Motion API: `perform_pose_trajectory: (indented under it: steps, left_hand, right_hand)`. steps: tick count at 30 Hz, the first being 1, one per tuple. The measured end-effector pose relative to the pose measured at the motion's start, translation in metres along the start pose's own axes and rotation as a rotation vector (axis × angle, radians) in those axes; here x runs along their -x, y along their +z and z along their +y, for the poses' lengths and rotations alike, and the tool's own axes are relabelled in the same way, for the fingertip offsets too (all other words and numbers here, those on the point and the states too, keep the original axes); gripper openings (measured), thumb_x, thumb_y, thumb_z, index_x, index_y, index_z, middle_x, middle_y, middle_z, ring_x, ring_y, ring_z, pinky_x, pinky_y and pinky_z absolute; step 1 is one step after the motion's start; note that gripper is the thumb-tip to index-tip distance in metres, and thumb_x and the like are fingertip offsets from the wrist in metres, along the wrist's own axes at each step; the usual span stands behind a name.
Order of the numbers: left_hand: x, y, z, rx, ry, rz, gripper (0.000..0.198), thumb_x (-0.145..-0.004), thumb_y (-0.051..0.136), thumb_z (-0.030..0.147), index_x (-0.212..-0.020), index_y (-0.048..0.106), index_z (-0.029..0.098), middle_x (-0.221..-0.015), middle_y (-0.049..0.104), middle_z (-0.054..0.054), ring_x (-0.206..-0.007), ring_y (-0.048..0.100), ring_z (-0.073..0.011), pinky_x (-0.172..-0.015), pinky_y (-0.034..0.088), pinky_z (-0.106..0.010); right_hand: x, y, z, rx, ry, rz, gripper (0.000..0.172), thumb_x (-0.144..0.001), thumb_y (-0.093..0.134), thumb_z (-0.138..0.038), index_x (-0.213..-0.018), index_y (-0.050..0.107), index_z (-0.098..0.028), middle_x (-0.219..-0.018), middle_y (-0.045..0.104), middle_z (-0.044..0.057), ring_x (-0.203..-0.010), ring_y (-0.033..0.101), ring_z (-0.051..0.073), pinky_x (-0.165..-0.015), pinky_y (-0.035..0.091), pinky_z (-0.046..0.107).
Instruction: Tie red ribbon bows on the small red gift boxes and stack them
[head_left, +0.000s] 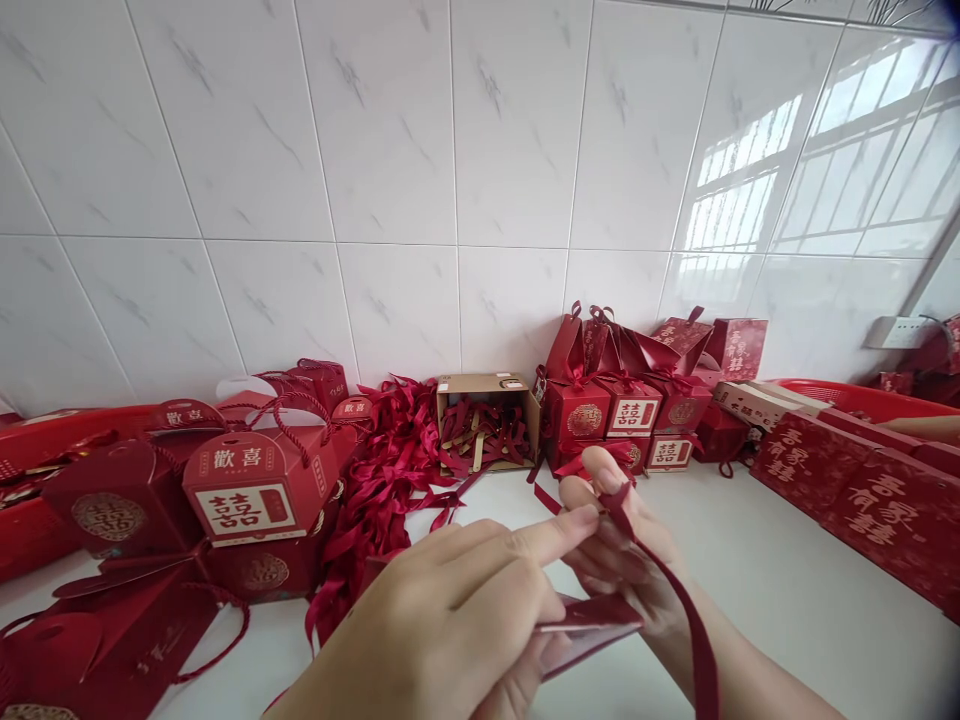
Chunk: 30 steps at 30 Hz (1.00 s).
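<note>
Red ribbon (699, 640) hangs before the carton (480, 384), pinched by fingers of the right hand (626, 540); those of the left hand (465, 605) clamp card (600, 612).

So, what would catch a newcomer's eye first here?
Probably the dark red ribbon hanging at the right-hand grip, in front, right of centre, beside the left-hand grip. Next, the shiny ribbon heap left of the open cardboard box. Then the red gift box with the pale panel, on the left.

Dark red ribbon (699, 640), grey-veined white tiles (397, 110)
</note>
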<state>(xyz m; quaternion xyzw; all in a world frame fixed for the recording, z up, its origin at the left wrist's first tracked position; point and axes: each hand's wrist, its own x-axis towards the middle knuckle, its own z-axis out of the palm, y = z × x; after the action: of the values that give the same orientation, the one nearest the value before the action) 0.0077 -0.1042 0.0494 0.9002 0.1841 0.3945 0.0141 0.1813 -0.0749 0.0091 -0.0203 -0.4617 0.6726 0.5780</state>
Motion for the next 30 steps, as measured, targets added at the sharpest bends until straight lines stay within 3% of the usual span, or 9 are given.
perform_pose_trajectory:
  steps: [7, 12, 17, 19, 21, 24, 27, 30]
  left_hand:
    - [0.001, 0.003, -0.003, 0.002, -0.007, -0.004, 0.012, -0.089, 0.048, 0.017, -0.085, 0.058, 0.022, -0.114, 0.069, -0.003, -0.086, 0.068, -0.0140, -0.084, 0.052, -0.022]
    - [0.000, 0.000, -0.003, -0.003, -0.085, -0.070, 0.014, -0.089, 0.049, 0.019, -0.095, 0.061, 0.024, -0.108, 0.070, -0.002, -0.093, 0.067, -0.0153, -0.085, 0.053, -0.021]
    - [-0.003, -0.005, -0.015, 0.113, -0.203, -0.143, 0.014, -0.089, 0.050, 0.024, -0.098, 0.061, 0.024, -0.113, 0.069, -0.002, -0.097, 0.067, -0.0157, -0.087, 0.053, -0.023]
    - [-0.005, -0.005, -0.022, 0.187, -0.300, -0.083, 0.015, -0.090, 0.049, 0.027, -0.097, 0.062, 0.023, -0.116, 0.067, -0.003, -0.099, 0.066, -0.0169, -0.087, 0.053, -0.025]
    - [-0.008, -0.005, -0.026, 0.233, -0.445, 0.043, 0.018, -0.091, 0.049, 0.033, -0.096, 0.062, 0.022, -0.109, 0.069, -0.004, -0.095, 0.067, -0.0181, -0.078, 0.055, -0.024]
    - [-0.010, -0.001, -0.028, 0.252, -0.619, 0.213, 0.023, -0.090, 0.050, 0.040, -0.090, 0.061, 0.020, -0.078, 0.069, -0.001, -0.069, 0.066, -0.0156, -0.053, 0.050, -0.020]
    - [-0.010, 0.008, -0.026, 0.232, -0.575, 0.288, 0.020, -0.090, 0.051, 0.037, -0.085, 0.060, 0.020, -0.059, 0.059, 0.004, -0.051, 0.055, -0.0108, -0.045, 0.042, -0.019]
    - [-0.008, 0.017, -0.021, 0.201, -0.408, 0.317, 0.011, -0.090, 0.052, 0.026, -0.090, 0.060, 0.020, -0.072, 0.065, 0.003, -0.060, 0.060, -0.0094, -0.055, 0.046, -0.018]
  right_hand:
    - [-0.002, -0.004, 0.000, 0.021, -0.009, 0.001, 0.031, -0.079, 0.069, -0.038, -0.074, 0.042, -0.023, -0.054, 0.037, -0.012, -0.031, 0.015, -0.001, -0.032, 0.022, 0.012]
    - [-0.002, -0.008, 0.005, 0.000, -0.058, -0.012, 0.022, -0.082, 0.067, -0.035, -0.079, 0.048, -0.024, -0.058, 0.040, -0.010, -0.034, 0.019, 0.000, -0.034, 0.022, 0.012]
    - [-0.009, -0.019, 0.001, 0.160, -0.212, 0.159, 0.014, -0.083, 0.066, -0.030, -0.082, 0.054, -0.022, -0.064, 0.045, -0.006, -0.046, 0.034, 0.005, -0.049, 0.037, 0.017]
    - [-0.012, -0.024, -0.006, 0.237, -0.300, 0.240, 0.011, -0.085, 0.064, -0.029, -0.083, 0.056, -0.022, -0.065, 0.046, -0.004, -0.054, 0.040, 0.007, -0.055, 0.039, 0.019]
    - [-0.013, -0.027, -0.014, 0.308, -0.382, 0.300, 0.011, -0.084, 0.065, -0.031, -0.082, 0.058, -0.023, -0.068, 0.046, -0.003, -0.061, 0.043, 0.009, -0.060, 0.040, 0.020]
    - [-0.008, -0.026, -0.020, 0.481, -0.457, 0.296, 0.015, -0.081, 0.067, -0.035, -0.078, 0.059, -0.023, -0.079, 0.048, 0.000, -0.074, 0.046, 0.012, -0.069, 0.042, 0.024]
    - [0.001, -0.020, -0.016, 0.759, -0.476, 0.194, 0.012, -0.085, 0.063, -0.032, -0.077, 0.059, -0.023, -0.099, 0.049, 0.005, -0.091, 0.047, 0.017, -0.075, 0.042, 0.028]
    - [0.008, -0.013, -0.009, 1.054, -0.523, 0.114, 0.007, -0.087, 0.058, -0.024, -0.081, 0.059, -0.023, -0.107, 0.049, 0.006, -0.106, 0.044, 0.021, -0.086, 0.040, 0.032]
